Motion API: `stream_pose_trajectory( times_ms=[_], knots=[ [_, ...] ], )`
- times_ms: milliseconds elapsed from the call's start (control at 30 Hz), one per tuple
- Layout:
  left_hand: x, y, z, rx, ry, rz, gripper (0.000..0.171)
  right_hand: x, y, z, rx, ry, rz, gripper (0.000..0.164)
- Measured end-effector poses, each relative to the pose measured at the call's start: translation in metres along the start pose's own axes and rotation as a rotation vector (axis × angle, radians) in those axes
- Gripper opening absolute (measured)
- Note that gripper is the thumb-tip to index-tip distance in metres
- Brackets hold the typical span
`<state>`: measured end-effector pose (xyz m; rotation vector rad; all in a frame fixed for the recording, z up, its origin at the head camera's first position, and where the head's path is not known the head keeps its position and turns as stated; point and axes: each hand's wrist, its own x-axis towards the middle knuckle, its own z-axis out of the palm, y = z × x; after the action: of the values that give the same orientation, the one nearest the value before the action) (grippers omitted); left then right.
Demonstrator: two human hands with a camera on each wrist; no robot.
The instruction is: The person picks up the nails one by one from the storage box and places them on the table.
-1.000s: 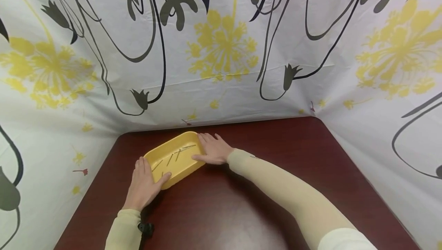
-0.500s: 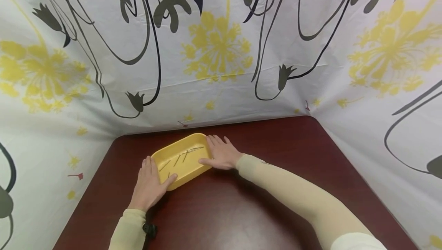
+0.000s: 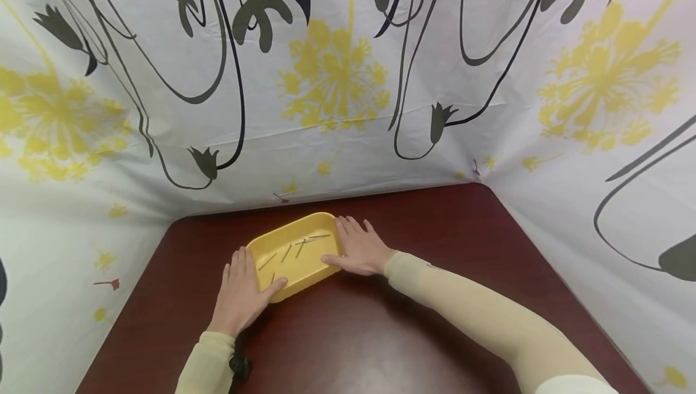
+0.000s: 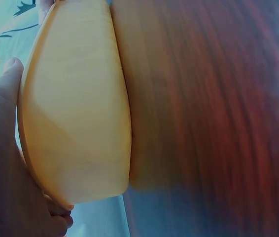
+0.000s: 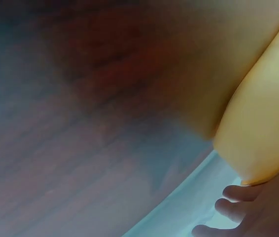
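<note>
A shallow yellow plastic tray stands slantwise on the table in the head view, its right end farther back. Inside it lie several thin, nail-like metal pieces, scattered and partly crossing. My left hand rests on the tray's left end, fingers straight along the rim and thumb over the near corner. At the opposite end my right hand lies against the rim, fingers extended, thumb along the near side. The left wrist view shows the tray's outer wall close up; fingertips reach past the rim in the right wrist view.
A dark red-brown wooden table with rounded corners carries the tray. White cloth with yellow and grey flower prints hangs behind it and along both sides. A black wrist strap shows by the left sleeve.
Both hands and the tray between them have shifted to the right across the table. The metal pieces keep about the same layout. The head view has turned slightly.
</note>
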<state>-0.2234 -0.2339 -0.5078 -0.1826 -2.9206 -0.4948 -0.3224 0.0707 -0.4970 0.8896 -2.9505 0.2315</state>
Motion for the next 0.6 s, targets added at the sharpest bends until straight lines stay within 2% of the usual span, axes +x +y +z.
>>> stream_pose_trajectory(
  times_ms=[400,600],
  knots=[
    [0.005,0.018,0.008,0.009,0.029,0.053,0.12,-0.026,0.011,-0.003,-0.01,0.012,0.089,0.112],
    [0.008,0.028,0.012,0.01,0.018,0.072,0.118,-0.043,0.016,-0.007,0.02,0.033,0.123,0.112]
  ],
)
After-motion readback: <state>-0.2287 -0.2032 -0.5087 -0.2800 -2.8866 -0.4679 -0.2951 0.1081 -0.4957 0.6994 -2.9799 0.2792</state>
